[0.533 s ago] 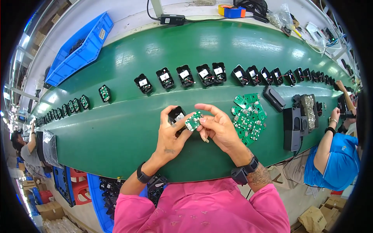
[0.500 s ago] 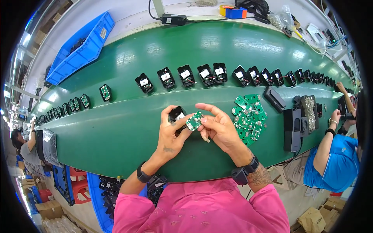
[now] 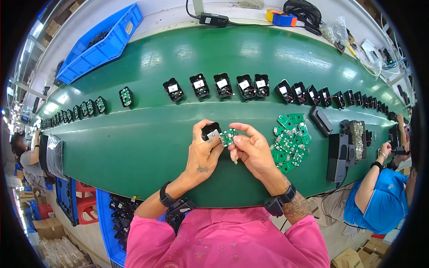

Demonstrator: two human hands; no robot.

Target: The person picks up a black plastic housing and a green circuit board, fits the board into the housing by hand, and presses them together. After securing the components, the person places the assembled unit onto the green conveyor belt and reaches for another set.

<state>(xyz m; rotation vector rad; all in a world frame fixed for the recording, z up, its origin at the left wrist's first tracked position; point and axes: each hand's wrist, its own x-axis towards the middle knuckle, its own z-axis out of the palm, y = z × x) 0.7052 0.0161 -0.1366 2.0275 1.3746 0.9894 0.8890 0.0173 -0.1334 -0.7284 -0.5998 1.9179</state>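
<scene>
My left hand is wrapped round a black plastic housing with a white part inside. Between the thumb and fingers of my right hand is a small green circuit board. The board sits right beside the housing, near my left fingertips; whether it touches them I cannot tell. To the right of my hands lies a loose pile of green circuit boards. Beyond them, a row of open black housings with white parts inside stands across the table.
A single housing with a green board stands at left, with more in a line beyond. A blue crate is at the back left. A grey-black device stands right. A co-worker in blue sits right, another person far left.
The view has shifted slightly, so the table things sit a little further right. My right hand has turned the circuit board a little, and its fingers are closer together.
</scene>
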